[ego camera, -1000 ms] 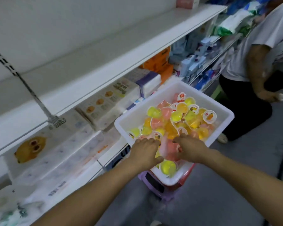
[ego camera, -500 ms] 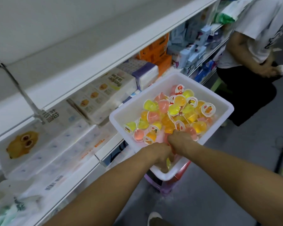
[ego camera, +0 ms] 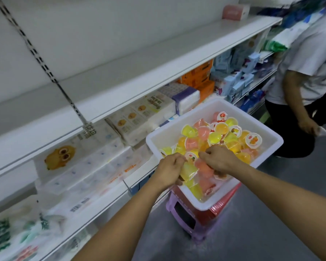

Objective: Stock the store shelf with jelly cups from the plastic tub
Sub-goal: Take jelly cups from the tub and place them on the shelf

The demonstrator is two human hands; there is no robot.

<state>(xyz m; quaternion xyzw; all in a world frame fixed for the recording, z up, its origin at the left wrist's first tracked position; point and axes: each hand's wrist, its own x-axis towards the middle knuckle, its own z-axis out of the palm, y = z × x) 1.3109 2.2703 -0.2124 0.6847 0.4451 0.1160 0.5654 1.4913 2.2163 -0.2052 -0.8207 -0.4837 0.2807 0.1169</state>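
Both hands [ego camera: 194, 164] among jelly cups [ego camera: 215, 136] in white tub [ego camera: 211, 204].

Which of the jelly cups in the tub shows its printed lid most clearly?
The small plastic jelly cup with the orange-fruit picture lid, near the right-hand wall of the white plastic tub. Its round lid faces fully up; most others lie tipped, showing coloured jelly.

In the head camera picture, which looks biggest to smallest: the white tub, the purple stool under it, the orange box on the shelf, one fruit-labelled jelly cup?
1. white tub
2. purple stool, partly hidden under the tub
3. orange box, farther off, so unsure against the stool
4. jelly cup
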